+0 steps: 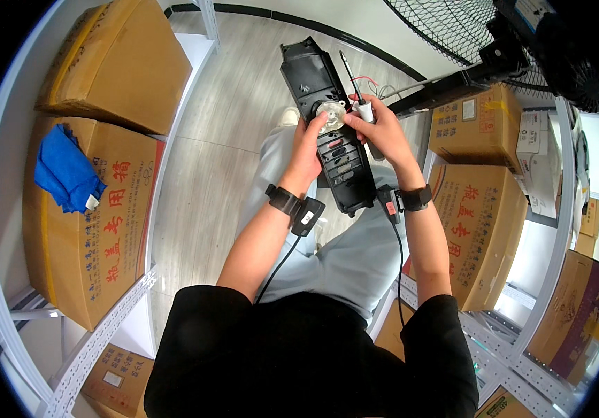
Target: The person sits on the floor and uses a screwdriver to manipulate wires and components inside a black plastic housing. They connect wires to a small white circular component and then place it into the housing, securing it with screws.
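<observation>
A long black plastic housing (325, 76) is held up at a slant in front of me, with slots along its lower half. On its middle sits a round whitish plastic part (331, 117). My left hand (305, 153) grips the housing's left side, its thumb pressed on the round part. My right hand (383, 132) is closed around a screwdriver-like tool (363, 109) with a thin dark shaft pointing up and away. The right thumb reaches to the round part's right edge. Fingers behind the housing are hidden.
Cardboard boxes (121, 177) fill the shelf at left, with a blue cloth (68, 169) on one. More boxes (477, 230) stand on the right shelving. A black-grilled fan (446, 31) juts in at the upper right, near a thin red wire (365, 79). Cables run from both wrist bands.
</observation>
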### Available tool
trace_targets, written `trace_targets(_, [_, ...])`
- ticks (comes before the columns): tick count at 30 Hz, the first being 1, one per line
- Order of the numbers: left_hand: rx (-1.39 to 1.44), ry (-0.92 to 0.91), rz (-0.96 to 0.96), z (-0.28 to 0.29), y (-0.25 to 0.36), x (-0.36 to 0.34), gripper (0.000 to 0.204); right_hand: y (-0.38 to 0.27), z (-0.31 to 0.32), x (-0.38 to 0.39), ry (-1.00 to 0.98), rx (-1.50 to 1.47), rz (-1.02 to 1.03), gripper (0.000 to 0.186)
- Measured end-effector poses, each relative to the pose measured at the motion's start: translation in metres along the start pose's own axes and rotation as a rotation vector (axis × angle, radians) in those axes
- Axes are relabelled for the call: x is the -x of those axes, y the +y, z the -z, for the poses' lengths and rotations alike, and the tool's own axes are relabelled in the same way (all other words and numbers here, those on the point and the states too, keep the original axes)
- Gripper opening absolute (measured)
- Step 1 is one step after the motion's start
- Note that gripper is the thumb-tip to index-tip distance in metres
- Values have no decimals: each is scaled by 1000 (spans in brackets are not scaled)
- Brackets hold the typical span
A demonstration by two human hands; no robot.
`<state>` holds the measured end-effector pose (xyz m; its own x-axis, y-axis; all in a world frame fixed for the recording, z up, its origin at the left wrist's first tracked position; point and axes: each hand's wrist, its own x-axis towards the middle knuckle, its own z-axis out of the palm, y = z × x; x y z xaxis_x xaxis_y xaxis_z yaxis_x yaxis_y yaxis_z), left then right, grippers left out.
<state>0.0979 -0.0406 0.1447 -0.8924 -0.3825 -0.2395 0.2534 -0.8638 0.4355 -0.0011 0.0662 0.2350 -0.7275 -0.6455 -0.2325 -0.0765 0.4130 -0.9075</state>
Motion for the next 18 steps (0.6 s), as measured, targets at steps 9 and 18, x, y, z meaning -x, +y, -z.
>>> trace_targets(9, [16,-15,47,1,2,3,45,4,-6,4,36,-139,19,41])
trace_targets(18, [-14,25,30,-6,3,5,36,-6,-11,6,144,47,-41,39])
